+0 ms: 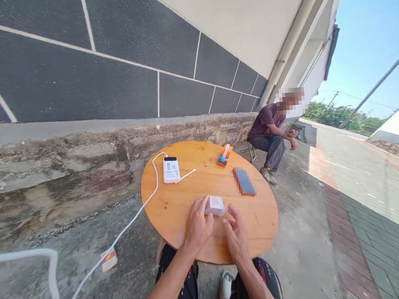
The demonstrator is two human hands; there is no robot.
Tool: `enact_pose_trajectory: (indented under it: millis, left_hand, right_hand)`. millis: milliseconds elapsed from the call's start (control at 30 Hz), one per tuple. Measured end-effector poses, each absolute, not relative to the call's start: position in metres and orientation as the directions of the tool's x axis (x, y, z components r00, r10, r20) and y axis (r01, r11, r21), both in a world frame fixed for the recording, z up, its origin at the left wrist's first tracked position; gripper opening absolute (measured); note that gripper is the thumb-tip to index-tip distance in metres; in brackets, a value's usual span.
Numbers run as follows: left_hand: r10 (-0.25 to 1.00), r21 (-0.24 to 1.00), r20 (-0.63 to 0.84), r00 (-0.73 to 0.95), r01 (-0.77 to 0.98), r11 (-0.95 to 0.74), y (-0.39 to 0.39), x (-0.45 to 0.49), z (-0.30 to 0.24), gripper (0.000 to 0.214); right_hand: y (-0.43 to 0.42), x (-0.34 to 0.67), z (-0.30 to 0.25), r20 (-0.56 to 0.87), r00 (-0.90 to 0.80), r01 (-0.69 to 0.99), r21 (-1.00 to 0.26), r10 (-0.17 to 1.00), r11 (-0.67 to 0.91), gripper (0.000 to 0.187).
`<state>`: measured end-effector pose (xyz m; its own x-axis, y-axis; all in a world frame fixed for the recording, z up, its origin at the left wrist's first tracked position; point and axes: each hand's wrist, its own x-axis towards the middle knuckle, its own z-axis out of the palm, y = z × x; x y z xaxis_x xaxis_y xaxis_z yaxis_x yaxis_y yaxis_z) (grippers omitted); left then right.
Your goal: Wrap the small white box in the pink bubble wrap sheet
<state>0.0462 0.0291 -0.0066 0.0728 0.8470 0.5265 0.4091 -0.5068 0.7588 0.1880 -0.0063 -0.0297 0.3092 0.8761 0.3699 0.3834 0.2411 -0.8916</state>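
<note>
A small white box (215,205) with faint reddish print on top rests on the round wooden table (176,215), near its front. My left hand (198,224) is at the box's left side, fingers apart; whether the fingertips touch it I cannot tell. On the other side, my right hand (236,232) is held just off the box with thumb and fingers spread and nothing between them.
On the table are a white power bank (171,170) with a cable (136,217) trailing left, an orange-and-blue object (225,155) and a phone (244,181). A person (269,131) sits beyond, by the wall (119,82). A small packet (109,260) lies on the ground.
</note>
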Motion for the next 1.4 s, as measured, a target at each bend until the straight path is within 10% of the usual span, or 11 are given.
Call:
enact_pose_trajectory:
  millis: [500,733,933,1400]
  left_hand:
    - [0.896,0.79,0.433,0.102,0.436,-0.431,0.031,0.048,-0.011,0.05]
    - [0.924,0.822,0.374,0.08,0.434,-0.37,0.028,0.047,-0.008,0.056]
    - [0.919,0.825,0.395,0.018,0.432,-0.363,0.026,0.046,-0.007,0.057]
    - [0.927,0.71,0.373,0.043,0.63,-0.315,0.026,0.052,0.002,0.032]
  right_hand:
    - [0.031,0.194,0.016,0.497,-0.147,0.833,-0.404,0.855,0.377,0.027]
    - [0.025,0.217,0.035,0.541,0.257,0.659,-0.705,0.801,0.264,0.027]
    - [0.005,0.21,0.006,0.314,0.172,0.563,-0.809,0.934,0.169,0.051]
    - [-0.008,0.203,-0.015,0.484,-0.057,0.684,-0.618,0.873,0.387,0.075]
